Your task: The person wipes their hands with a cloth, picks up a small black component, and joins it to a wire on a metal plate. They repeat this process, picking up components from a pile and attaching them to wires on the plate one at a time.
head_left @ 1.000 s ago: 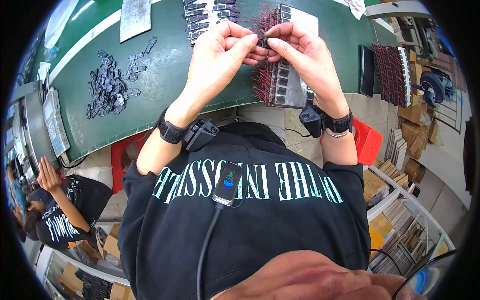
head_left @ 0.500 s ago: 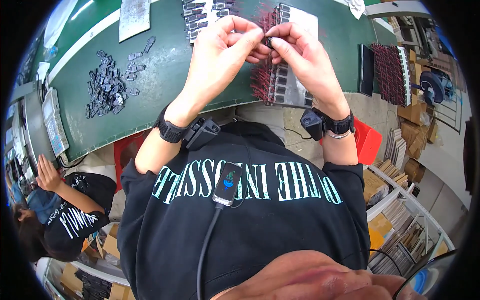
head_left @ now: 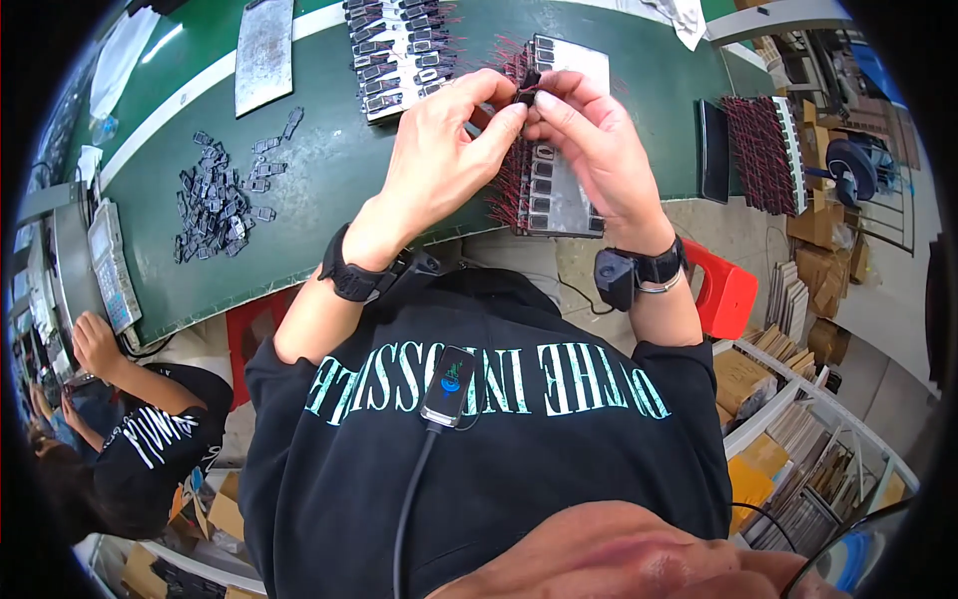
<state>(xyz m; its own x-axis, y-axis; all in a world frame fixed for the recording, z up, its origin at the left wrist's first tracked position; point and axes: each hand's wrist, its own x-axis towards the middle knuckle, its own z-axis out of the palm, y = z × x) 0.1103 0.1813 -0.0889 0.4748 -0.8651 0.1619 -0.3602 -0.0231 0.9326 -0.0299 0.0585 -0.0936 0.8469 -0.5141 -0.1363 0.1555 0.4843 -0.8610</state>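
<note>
A broad green surface (head_left: 319, 210), smooth and faintly scuffed, curves across the upper part of the view. At lower right, a pale-framed shelf (head_left: 878, 444) holds thin flat slabs (head_left: 813, 489) stacked on edge and a brown cardboard box (head_left: 743, 384). A red stool (head_left: 725, 299) with rounded edges stands near the right forearm.

On the surface, a flat grey plate (head_left: 264, 60) with a worn, metallic look lies at upper left. Toward the top centre, a white tray (head_left: 397, 40) carries small black parts in two columns, thin red wires trailing from one side. Under the hands, a flat grey tray (head_left: 579, 195) bears a row of dark rectangular parts along its left edge, with a bristling fringe of red wires (head_left: 507, 195). A loose heap of black parts (head_left: 213, 205), small and angular, lies on the left.

The left hand (head_left: 439, 140) and right hand (head_left: 596, 140) meet above the grey tray. Each grip is pinched, thumb against fingers, on one small black piece (head_left: 528, 94) between them; its exact shape is mostly hidden by the fingertips.
</note>
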